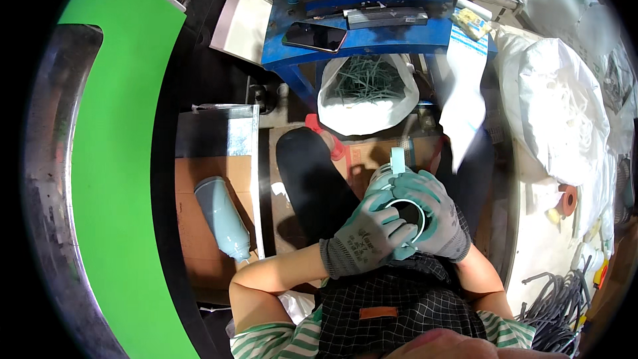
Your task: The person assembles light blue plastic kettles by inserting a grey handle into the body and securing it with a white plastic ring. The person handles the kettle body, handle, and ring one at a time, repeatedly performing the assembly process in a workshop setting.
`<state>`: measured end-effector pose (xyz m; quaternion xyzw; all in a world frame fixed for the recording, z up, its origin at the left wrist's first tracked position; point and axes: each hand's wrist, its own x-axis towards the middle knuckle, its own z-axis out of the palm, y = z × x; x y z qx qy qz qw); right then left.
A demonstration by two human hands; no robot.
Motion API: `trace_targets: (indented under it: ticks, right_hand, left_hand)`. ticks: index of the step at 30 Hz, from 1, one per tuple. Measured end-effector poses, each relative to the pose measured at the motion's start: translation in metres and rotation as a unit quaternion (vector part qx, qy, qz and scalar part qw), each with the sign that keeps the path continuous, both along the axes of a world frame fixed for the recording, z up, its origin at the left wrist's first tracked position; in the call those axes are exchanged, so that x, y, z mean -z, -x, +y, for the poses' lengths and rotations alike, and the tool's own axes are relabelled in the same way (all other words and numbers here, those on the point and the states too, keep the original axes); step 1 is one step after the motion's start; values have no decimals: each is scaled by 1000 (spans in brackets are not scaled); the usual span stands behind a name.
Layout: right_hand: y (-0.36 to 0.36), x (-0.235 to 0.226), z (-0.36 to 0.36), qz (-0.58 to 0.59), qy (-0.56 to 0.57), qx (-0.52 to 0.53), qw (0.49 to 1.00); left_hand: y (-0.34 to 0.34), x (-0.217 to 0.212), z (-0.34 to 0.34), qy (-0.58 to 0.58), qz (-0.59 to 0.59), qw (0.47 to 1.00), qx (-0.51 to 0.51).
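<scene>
Both hands wear grey knit gloves with green-coated fingers. Between them, over my lap, is a pale green hollow plastic cylinder (398,159) with a round open rim facing me and small tabs sticking out at its far and near ends. My left hand (373,231) closes round its left side, the fingertips at the rim. My right hand (428,211) wraps its right side. The gloves cover most of the cylinder's middle. To the left, a blue-green bottle-shaped plastic piece (224,218) lies tilted in an open cardboard box (193,246).
Ahead stands a blue bench (372,45) bearing a phone (315,36) and a metal bar (387,18). Under it sits a white sack (362,121) of thin green strips. A green surface (123,159) runs along the left. White bags (551,106) and grey cords (555,309) are at right.
</scene>
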<state>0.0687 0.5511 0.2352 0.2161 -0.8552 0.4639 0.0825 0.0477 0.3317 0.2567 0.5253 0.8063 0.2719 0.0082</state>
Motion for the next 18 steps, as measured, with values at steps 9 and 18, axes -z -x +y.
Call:
trace_targets:
  ticks: [9, 18]
  right_hand:
    - [104, -3, -18, 108, 46, 68, 991]
    - [60, -41, 15, 132, 37, 18, 990]
  left_hand:
    - [83, 10, -6, -141, 233, 929, -249]
    - [71, -2, 15, -255, 28, 959, -119]
